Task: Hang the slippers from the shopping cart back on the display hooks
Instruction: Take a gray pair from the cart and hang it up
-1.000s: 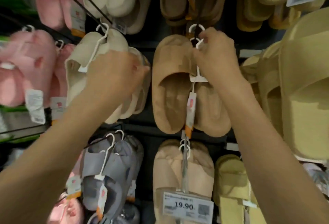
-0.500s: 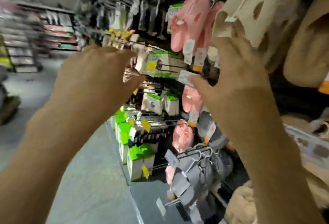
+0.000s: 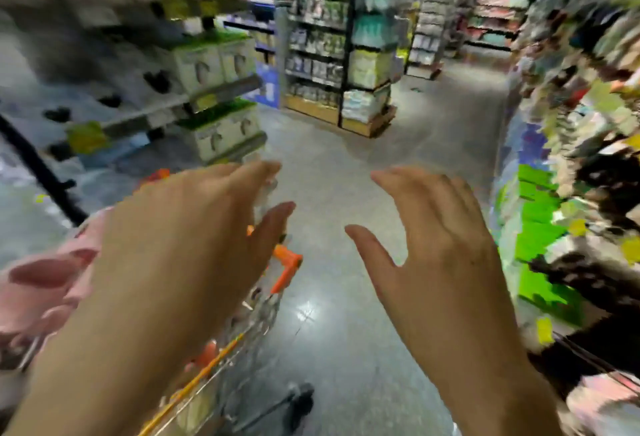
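Head view: the left hand (image 3: 194, 248) and right hand (image 3: 433, 245) hover with fingers spread, grasping nothing, over the shopping cart (image 3: 221, 349), where pink slippers (image 3: 45, 283) lie at lower left. Heavy blur hides hangers, so a hasty reach risks snagging the cart's wire rim or gripping a slipper without its hook.

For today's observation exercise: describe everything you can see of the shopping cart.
The cart sits at lower left, mostly hidden behind the left hand. It is a metal wire basket with a yellow rim and orange plastic corner piece; one dark wheel shows on the grey floor. Pink slippers lie in it. Whether the hand touches it cannot be told.
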{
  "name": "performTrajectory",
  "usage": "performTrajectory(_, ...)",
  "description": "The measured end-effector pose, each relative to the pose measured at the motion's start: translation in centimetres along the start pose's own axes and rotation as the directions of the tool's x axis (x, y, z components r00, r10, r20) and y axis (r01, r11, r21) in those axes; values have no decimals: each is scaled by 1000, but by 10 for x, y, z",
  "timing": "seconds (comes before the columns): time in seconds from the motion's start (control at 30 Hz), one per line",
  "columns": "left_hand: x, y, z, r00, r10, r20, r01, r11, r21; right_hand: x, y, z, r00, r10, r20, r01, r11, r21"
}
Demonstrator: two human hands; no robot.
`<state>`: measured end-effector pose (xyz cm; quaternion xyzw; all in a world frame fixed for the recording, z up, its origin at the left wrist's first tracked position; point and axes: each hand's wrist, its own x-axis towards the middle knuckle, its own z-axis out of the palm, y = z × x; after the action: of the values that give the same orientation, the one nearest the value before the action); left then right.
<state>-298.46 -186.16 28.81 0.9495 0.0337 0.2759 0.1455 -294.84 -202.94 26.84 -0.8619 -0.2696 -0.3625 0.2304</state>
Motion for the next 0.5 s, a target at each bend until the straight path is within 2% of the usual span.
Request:
performTrajectory(0.1,-50,-19,-33,982,-162,-100,173,979,110,-6,-37,21,987,-148,56,135,973,189)
performTrajectory(0.17,-84,-23,-53,937,-311,-156,343,903,258,-11,-60,30,958,-274,86,236,922,307)
performTrajectory(0.23,-116,-25,-70,854,-483,-194,519,765,382,-16,-80,36,920,-380,98,306,852,425)
performTrajectory(0.3,-140,-26,-81,743,-617,-258,664,631,401,-22,-98,42,884,-460,87,360,787,501)
performTrajectory(0.4,-172,-36,-91,633,-699,-332,762,488,425,-31,-122,52,845,-531,68,404,717,568)
performTrajectory(0.5,-199,-48,-97,581,-707,-403,804,420,422,-41,-145,62,802,-586,112,403,670,623)
